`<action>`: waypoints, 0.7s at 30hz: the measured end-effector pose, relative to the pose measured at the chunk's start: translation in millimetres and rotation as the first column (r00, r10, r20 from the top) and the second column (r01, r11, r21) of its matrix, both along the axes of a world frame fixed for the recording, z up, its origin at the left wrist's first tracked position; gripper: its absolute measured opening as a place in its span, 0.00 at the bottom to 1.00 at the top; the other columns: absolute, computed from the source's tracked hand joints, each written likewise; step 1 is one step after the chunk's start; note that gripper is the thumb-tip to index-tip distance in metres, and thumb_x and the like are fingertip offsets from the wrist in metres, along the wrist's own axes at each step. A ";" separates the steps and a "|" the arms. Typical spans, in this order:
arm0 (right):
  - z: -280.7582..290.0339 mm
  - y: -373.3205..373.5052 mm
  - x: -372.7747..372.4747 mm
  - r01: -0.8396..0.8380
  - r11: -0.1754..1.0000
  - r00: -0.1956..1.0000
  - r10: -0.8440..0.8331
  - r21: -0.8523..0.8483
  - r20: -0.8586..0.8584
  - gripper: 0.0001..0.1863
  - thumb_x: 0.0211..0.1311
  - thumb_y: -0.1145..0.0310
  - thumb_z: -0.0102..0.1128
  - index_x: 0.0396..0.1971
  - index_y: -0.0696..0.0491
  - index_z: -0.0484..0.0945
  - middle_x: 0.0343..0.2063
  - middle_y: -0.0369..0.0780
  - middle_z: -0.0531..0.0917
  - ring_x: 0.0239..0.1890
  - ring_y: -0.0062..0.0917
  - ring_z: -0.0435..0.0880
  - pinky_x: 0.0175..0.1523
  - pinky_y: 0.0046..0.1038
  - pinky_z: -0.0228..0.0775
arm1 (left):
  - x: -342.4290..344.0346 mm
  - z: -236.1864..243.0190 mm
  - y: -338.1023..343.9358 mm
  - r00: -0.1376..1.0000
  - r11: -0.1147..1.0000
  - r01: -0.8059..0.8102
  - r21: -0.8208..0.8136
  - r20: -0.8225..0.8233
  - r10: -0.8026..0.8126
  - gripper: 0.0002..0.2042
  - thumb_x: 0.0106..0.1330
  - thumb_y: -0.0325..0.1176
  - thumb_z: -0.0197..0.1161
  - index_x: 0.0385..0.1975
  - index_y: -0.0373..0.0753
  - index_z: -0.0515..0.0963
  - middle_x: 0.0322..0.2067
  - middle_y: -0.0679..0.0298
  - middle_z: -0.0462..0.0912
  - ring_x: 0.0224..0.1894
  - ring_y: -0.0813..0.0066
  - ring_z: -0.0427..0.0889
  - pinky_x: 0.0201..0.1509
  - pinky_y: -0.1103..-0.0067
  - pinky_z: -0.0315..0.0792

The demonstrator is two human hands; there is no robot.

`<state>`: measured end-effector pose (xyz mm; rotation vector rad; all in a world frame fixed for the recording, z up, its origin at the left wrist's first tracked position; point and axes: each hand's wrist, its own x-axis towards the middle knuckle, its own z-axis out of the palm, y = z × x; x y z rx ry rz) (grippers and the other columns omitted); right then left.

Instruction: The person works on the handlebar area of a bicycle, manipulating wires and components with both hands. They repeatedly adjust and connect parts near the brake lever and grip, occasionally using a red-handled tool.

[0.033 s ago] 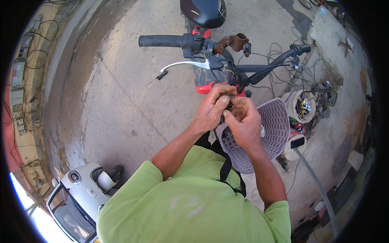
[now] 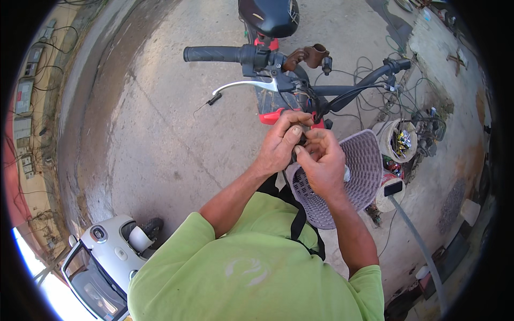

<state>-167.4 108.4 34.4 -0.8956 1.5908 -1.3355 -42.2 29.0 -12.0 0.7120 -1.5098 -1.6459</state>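
Observation:
Both my hands meet in front of the handlebar (image 2: pixel 342 90) of a bike with red body parts. My left hand (image 2: pixel 281 142) is closed, thumb and fingers pinching a small black part (image 2: pixel 301 140) whose kind I cannot make out. From the other side, my right hand (image 2: pixel 325 160) is closed on the same part, with bent fingers and thumb pressed near it. The fingers hide most of it. Behind my hands, dark cables (image 2: pixel 313 104) bunch at the middle of the bar. A silver brake lever (image 2: pixel 243 84) sticks out to the left, below a black grip (image 2: pixel 211 54).
Under my right forearm sits a grey woven basket (image 2: pixel 364 166). A bucket of scraps (image 2: pixel 383 134) and a second tub (image 2: pixel 384 200) stand to its right, with loose cables on the ground beyond. A black seat (image 2: pixel 267 18) is at the top; a white vehicle (image 2: pixel 107 241) is at lower left.

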 end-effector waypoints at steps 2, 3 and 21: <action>0.0 2.0 1.4 -0.001 1.000 1.000 0.001 0.008 0.009 0.19 0.58 0.79 0.72 0.48 0.61 0.75 0.36 0.38 0.85 0.31 0.15 0.83 0.30 0.18 0.69 | 1.7 -0.1 1.2 0.998 0.998 0.009 0.070 -0.063 -0.005 0.20 0.79 0.43 0.54 0.61 0.34 0.73 0.56 0.55 0.78 0.54 0.73 0.77 0.60 0.74 0.73; -1.5 2.5 1.6 0.030 0.999 1.000 -0.030 -0.028 0.002 0.19 0.58 0.79 0.71 0.48 0.61 0.75 0.35 0.38 0.85 0.31 0.15 0.83 0.31 0.18 0.70 | 3.3 -0.3 1.7 0.994 0.994 0.017 0.111 -0.112 -0.004 0.19 0.79 0.42 0.55 0.61 0.34 0.73 0.57 0.54 0.77 0.55 0.72 0.77 0.61 0.73 0.73; 25.5 4.8 -33.9 -0.235 0.966 0.809 0.131 -0.112 -0.573 0.07 0.58 0.78 0.70 0.36 0.59 0.81 0.29 0.46 0.84 0.29 0.39 0.86 0.34 0.36 0.78 | 27.3 14.6 -3.3 0.985 0.978 0.114 -0.174 0.145 -0.089 0.04 0.68 0.24 0.68 0.39 0.33 0.84 0.55 0.56 0.79 0.51 0.72 0.80 0.52 0.76 0.76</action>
